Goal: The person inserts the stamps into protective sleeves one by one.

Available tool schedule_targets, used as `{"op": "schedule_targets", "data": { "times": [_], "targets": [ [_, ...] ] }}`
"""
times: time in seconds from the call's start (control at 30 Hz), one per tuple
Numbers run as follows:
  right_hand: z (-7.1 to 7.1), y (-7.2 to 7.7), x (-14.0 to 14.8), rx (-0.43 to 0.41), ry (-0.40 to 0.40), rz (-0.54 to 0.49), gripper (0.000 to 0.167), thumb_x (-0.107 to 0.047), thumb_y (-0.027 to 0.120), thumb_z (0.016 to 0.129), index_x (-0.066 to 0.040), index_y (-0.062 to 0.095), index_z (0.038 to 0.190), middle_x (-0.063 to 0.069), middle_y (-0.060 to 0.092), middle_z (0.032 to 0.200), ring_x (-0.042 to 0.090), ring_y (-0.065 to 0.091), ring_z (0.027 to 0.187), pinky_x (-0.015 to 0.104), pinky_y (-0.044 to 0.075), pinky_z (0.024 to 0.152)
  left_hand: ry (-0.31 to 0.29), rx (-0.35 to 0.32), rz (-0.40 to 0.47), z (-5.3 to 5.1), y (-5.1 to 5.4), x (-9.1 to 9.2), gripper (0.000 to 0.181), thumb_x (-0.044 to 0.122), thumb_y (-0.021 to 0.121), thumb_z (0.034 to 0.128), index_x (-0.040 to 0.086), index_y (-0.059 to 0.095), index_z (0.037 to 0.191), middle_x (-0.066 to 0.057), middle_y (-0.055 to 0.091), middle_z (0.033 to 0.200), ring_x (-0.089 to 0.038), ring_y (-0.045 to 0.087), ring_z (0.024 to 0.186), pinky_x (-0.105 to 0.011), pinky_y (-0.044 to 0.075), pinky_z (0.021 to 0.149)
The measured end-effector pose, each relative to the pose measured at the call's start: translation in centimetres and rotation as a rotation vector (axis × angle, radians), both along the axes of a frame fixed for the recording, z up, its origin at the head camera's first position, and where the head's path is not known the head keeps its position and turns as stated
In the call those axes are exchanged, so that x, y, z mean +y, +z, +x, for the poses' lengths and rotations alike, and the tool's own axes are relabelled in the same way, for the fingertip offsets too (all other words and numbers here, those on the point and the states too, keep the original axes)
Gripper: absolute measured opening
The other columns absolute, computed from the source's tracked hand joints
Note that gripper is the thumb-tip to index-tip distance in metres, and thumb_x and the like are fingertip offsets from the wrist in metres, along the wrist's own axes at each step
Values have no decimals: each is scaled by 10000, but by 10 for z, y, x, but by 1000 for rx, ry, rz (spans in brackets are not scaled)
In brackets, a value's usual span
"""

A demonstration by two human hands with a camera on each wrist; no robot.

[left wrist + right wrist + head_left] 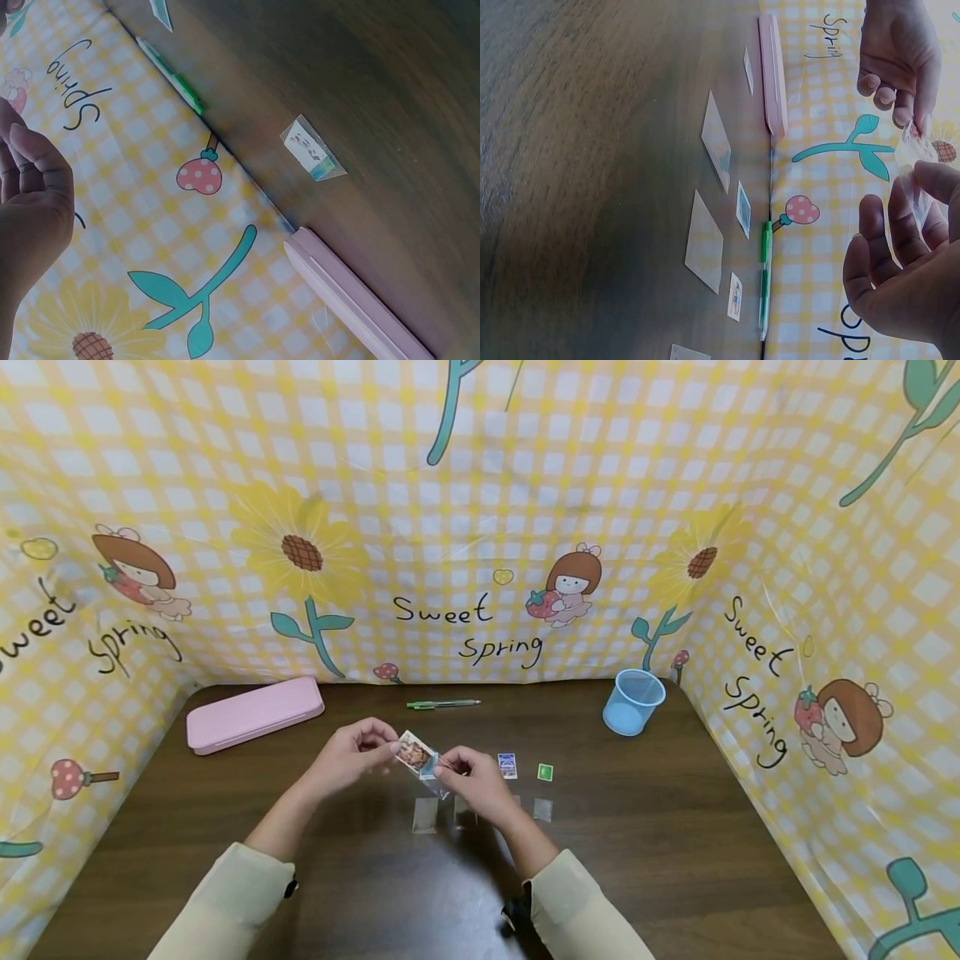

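Note:
In the head view, my left hand point(352, 753) pinches one corner of a small picture card point(414, 753). My right hand point(476, 781) pinches the clear plastic bag point(437, 787) around the card's lower end. The right wrist view shows both hands meeting at the clear bag point(915, 150). Nearest the right hand, a blue card point(507, 766) and a smaller green card point(545, 772) lie flat on the table. Clear bags point(424, 816) lie in front of them, partly hidden by the right hand. Another card in a clear bag point(311, 150) lies near the pink case in the left wrist view.
A pink case point(255, 716) lies at the back left of the dark wooden table point(360, 877). Along the back edge is a green pen point(444, 704). A blue cup point(633, 703) stands at the back right. Patterned cloth point(450, 527) walls the back and sides.

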State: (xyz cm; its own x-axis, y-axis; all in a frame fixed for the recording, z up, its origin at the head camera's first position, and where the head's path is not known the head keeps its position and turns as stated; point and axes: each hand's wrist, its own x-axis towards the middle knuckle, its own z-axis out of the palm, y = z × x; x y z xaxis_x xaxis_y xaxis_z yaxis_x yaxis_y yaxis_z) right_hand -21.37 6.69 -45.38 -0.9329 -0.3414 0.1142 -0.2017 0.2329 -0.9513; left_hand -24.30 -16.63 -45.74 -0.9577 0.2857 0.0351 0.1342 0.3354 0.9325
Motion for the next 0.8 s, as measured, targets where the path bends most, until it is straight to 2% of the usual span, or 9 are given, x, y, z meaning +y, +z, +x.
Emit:
{"op": "schedule_targets", "data": {
  "times": [0.23,0.33,0.43,0.6,0.7,0.8],
  "targets": [
    [-14,-32,-3,4,-32,-17,128,-107,677,860,11,655,904,29,565,749,98,470,665,193,390,565,-30,-6,6,2,-2,4,203,185,670,882,18,606,977,-146,631,806,-420,611,732,-304,525,580],
    [-16,-38,-3,7,-42,-20,132,-136,688,853,-15,656,895,10,565,739,89,479,654,196,399,561,-45,1,14,4,-5,8,198,187,676,877,23,614,970,-191,625,828,-424,609,725,-380,542,607],
    [-16,-40,-3,3,-42,-24,145,-155,689,856,-20,655,899,1,568,735,82,487,650,196,407,559,-41,17,12,5,-9,12,196,194,688,868,29,631,958,-236,623,851,-375,616,696,-424,536,606],
    [-15,-36,-4,-17,-22,-31,161,-138,675,870,12,653,923,34,578,749,88,477,652,193,396,552,-3,53,-16,8,-11,17,176,189,712,847,44,670,936,-189,645,837,-277,610,669,-388,534,592],
    [-10,-25,-3,-27,-3,-45,155,-96,652,880,47,644,941,105,598,777,103,474,661,196,395,554,0,66,-29,9,-11,20,175,193,717,842,50,693,940,-143,661,833,-299,616,692,-391,542,609],
    [-3,-12,-2,-32,12,-59,153,-65,630,886,75,631,948,162,607,799,102,479,658,198,401,553,1,64,-32,11,-11,22,179,195,718,841,49,709,945,-157,675,843,-353,625,715,-410,544,615]
  ]
}}
